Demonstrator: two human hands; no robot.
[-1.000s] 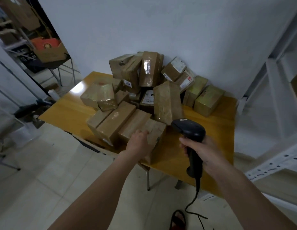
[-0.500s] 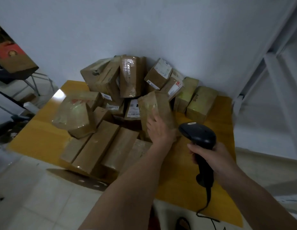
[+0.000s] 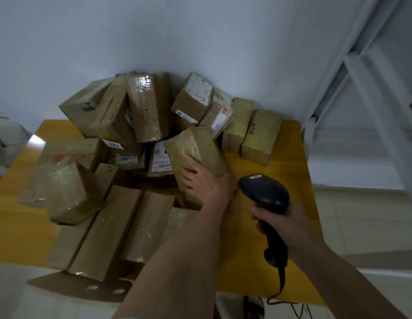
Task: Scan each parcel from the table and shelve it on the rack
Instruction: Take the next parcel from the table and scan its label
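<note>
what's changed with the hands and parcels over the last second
The left hand moved from a low cardboard parcel at the table's near edge up to the tall upright tape-wrapped brown parcel and now holds it. The right hand kept gripping the black handheld barcode scanner. The pile looks unchanged.

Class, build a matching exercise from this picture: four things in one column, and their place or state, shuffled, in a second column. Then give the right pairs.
Things:
1. left hand
2. right hand
3. tall parcel
4. two yellowish parcels

Place or state:
A. side by side at the table's far right
B. grips the black scanner
C. stands leaning in the middle of the pile
D. holds the tall parcel's near face

Pairs: 1-D, 2-B, 3-C, 4-A
</note>
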